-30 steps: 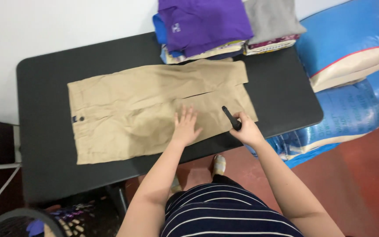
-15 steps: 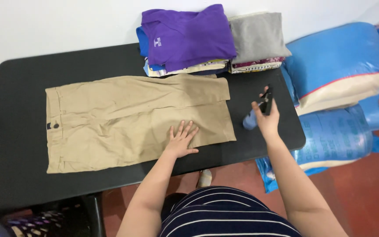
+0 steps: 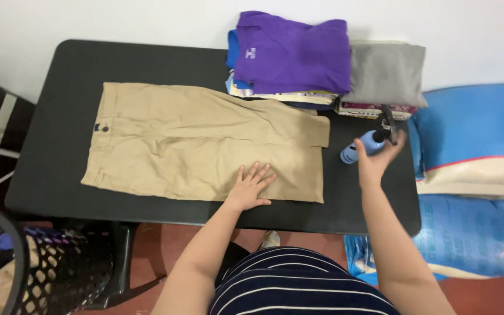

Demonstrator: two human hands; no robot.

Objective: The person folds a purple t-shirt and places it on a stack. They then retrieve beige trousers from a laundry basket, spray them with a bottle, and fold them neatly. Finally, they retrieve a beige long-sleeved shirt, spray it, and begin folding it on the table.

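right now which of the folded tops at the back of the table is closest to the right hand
The grey folded top, lying on the right-hand stack just behind the right hand. The purple top lies further left.

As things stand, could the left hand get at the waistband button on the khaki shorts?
Probably yes. The left hand lies flat on the khaki shorts, and only bare cloth lies between it and the waistband button; nothing blocks the way.

The light is bright and even, and seems to come from above. Soft little shadows sit under the left hand [image 3: 251, 188]. The right hand [image 3: 378, 157] looks a bit blurry. Things bend a little far out from both hands, at the edges.
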